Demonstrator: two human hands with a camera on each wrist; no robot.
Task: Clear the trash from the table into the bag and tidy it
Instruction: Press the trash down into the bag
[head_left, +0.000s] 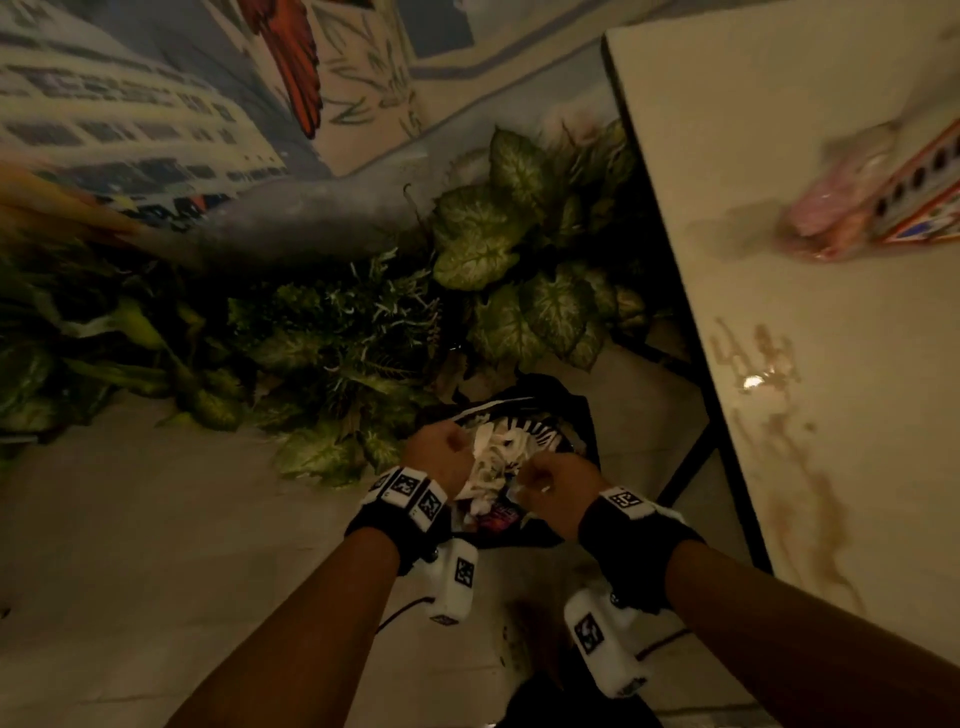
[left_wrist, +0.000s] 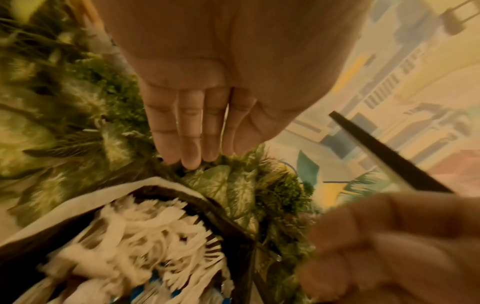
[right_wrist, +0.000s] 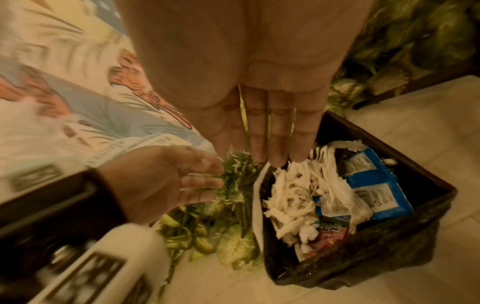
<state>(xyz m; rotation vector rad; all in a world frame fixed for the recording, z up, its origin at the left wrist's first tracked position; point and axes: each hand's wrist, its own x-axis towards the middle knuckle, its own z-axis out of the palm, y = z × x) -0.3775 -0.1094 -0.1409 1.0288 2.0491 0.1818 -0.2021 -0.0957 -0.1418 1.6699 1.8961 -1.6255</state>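
With your left hand (head_left: 439, 453) and right hand (head_left: 553, 480) both flat-fingered and empty over the black plastic trash bag (right_wrist: 376, 242) on the floor beside the table (head_left: 779, 218), brush off clinging white paper shreds (right_wrist: 293, 197) directly above its mouth.

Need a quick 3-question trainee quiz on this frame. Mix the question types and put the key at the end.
1. True or false: the black bag stands on the table.
2. What lies on top inside the bag? A) shredded white paper B) bottles C) cutlery
3. Which trash-like items still lie on the table?

Key
1. False: the bag is on the floor beside the table, next to the leafy plants.
2. A, with blue wrappers beside it.
3. A blurred pink packet and a printed box. There are brown spill stains too.
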